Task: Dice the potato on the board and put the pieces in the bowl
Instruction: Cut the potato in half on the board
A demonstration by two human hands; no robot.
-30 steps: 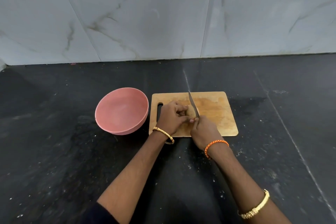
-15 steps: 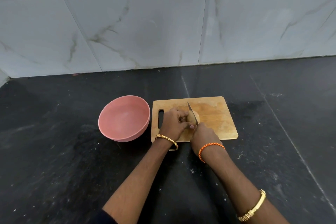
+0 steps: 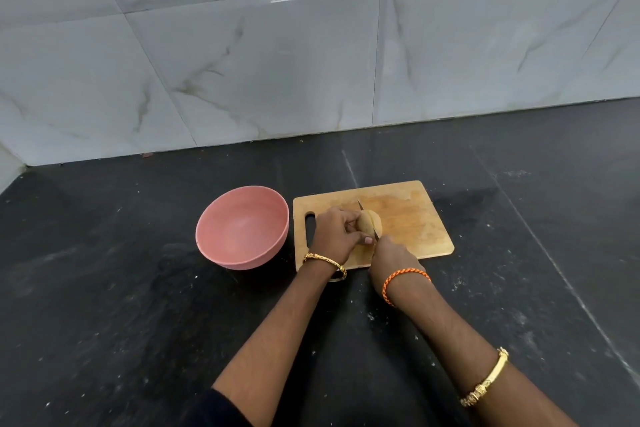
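On the dark worktop (image 3: 138,305) sit the pink bowl (image 3: 242,227) and the board (image 3: 415,218). The left hand (image 3: 334,236) grips the potato (image 3: 370,226) mid-board; the right hand (image 3: 391,255) holds the knife (image 3: 367,218) sunk into it. The round potato could roll, bringing the blade onto the nearby thumb.

potato (image 3: 371,225): tan, on the board, split by the knife blade
board (image 3: 415,218): wooden, flat
bowl (image 3: 242,227): pink, upright, left of board
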